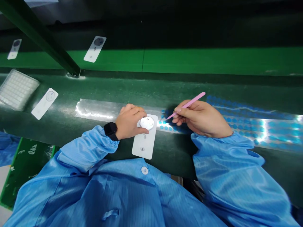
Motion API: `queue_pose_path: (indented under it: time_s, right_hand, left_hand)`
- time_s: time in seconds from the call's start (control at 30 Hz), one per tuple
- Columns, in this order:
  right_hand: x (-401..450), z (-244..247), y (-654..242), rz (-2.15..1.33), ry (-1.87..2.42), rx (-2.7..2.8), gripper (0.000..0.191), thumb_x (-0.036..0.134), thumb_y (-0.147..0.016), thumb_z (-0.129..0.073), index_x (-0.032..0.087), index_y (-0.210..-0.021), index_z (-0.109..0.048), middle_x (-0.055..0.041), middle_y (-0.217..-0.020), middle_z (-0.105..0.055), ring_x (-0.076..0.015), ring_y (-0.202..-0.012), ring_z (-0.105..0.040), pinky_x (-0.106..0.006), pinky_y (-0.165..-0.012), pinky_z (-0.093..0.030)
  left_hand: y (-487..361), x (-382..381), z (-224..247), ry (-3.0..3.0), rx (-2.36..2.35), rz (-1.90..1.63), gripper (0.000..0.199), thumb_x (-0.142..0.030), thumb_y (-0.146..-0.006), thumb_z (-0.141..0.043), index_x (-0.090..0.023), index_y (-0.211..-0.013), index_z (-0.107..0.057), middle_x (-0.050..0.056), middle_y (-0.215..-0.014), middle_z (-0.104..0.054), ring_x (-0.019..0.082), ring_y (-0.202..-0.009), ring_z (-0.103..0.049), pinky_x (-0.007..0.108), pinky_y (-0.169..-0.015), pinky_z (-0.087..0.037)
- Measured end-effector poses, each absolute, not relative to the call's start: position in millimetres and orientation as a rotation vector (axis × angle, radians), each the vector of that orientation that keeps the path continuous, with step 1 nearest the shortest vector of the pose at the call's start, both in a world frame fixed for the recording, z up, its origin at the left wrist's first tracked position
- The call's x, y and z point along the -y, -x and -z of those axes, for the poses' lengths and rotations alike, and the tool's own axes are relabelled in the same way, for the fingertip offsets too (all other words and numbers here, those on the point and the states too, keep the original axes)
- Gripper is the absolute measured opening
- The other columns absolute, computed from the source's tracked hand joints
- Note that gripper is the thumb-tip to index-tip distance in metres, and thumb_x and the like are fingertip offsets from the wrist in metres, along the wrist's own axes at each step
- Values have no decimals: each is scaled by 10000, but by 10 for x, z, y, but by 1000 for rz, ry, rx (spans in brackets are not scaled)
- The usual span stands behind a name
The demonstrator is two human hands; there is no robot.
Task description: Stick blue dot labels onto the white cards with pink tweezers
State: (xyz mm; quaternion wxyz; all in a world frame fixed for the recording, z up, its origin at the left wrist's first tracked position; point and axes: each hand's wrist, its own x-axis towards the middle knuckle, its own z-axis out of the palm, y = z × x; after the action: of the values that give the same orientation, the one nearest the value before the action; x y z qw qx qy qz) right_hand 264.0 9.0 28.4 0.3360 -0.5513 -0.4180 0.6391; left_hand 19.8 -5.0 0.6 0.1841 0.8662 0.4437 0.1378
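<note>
A white panel (145, 146) with a round cutout section near its top lies on the green bench in front of me. My left hand (131, 122) rests at the panel's upper left, thumb and fingers apart around the round section, on the panel's edge. Pink tweezers (193, 101) are held in my right hand (199, 117), their tip pointing down left at small blue dots. Those dots sit on a clear strip (167, 127) just right of the panel. Whether a dot is between the tips is too small to tell.
More blue dots on clear sheets (274, 134) lie to the right. At the left are another white panel (44, 103) and a white gridded tray (17, 89). Two panels lie on the green belt (113, 61) behind. A green post (47, 41) slants down at the upper left.
</note>
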Motion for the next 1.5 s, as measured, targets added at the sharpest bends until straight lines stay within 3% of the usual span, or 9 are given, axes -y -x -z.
queue_pose_path:
  time_s: [0.17,0.47,1.1,1.5]
  right_hand:
    - [0,-313,-2470,-1584,1430,1162,449,565,-647,-848,172,-659,-631,-45,-575,-640,-135,-479,-587,-228,-435,-495]
    - [63,-204,-2306,-1453,1608,1247,258,374,-802,-754,177,-690,-630,-45,-611,-654,-155,-515,-617,-242,-450,-506]
    - [62,-227,-2293,-1414,1654,1293,293,418,-785,-772,173,-706,-632,-48,-620,-661,-163,-525,-631,-242,-447,-515]
    - [65,-251,-2276,-1402,1658,1305,222,314,-823,-744,157,-718,-627,-54,-610,-659,-150,-507,-622,-221,-441,-507]
  left_hand:
    - [-217,59,-1,-2452,-1243,-365,494,-541,-661,-818,-219,-1000,-658,18,-1148,-676,246,-1051,-482,382,-846,-357]
    - [-244,80,20,-2461,-1264,-345,476,-566,-691,-786,-270,-1050,-688,17,-1136,-666,252,-1064,-467,387,-836,-342]
    - [-239,83,27,-2490,-1266,-340,473,-582,-724,-751,-284,-1086,-691,33,-1144,-648,257,-1067,-458,399,-844,-338]
    - [-234,91,12,-2517,-1244,-336,428,-561,-734,-751,-286,-1059,-700,52,-1145,-629,267,-1067,-443,397,-837,-322]
